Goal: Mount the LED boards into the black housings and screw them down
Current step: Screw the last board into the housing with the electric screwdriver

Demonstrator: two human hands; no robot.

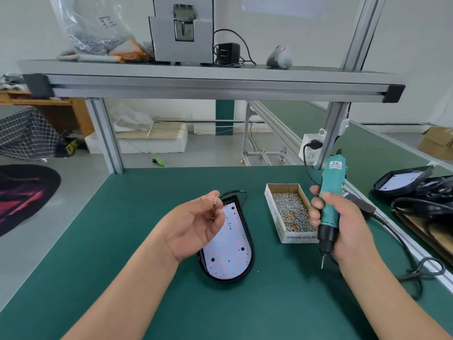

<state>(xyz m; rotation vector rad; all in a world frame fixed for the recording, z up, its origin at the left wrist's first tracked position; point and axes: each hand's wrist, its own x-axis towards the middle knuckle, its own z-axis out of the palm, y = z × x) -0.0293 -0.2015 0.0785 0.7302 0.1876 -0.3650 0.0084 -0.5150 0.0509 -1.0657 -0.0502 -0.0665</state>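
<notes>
On the green matted table (pixel 122 241) lies one black oval plastic housing (pixel 226 280), holding one white LED board (pixel 230 256). It sits under the left hand (pixel 196 227) and left of the right hand (pixel 343 222). Right of the housing, one cardboard box (pixel 278 227) of screws reads "SPRING BALA". Beyond it, the right hand grips one teal electric screwdriver (pixel 331 192). Above the housing's far end, the left hand pinches a few small silver screws (pixel 215 200).
</notes>
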